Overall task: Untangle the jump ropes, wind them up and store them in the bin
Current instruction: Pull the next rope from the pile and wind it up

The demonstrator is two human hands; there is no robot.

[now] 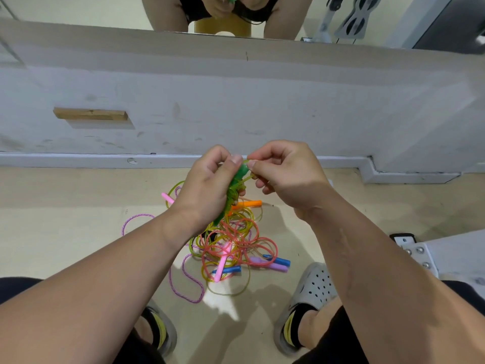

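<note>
A tangled heap of jump ropes [231, 245] lies on the beige floor between my feet, with yellow-green, red and purple cords and pink, blue, purple and orange handles. My left hand [207, 185] grips the green handles [237, 179] and a bundle of yellow-green cord above the heap. My right hand [286, 174] pinches a loop of that yellow-green cord [246, 162] next to my left thumb. The cord hangs from my hands down into the heap. No bin is in view.
A white wall base [236, 101] with a mirror above it stands right behind the heap. A purple cord [183, 279] trails left over the floor. My grey clogs [312, 287] flank the heap. A white metal plate with bolts [420, 256] lies at the right.
</note>
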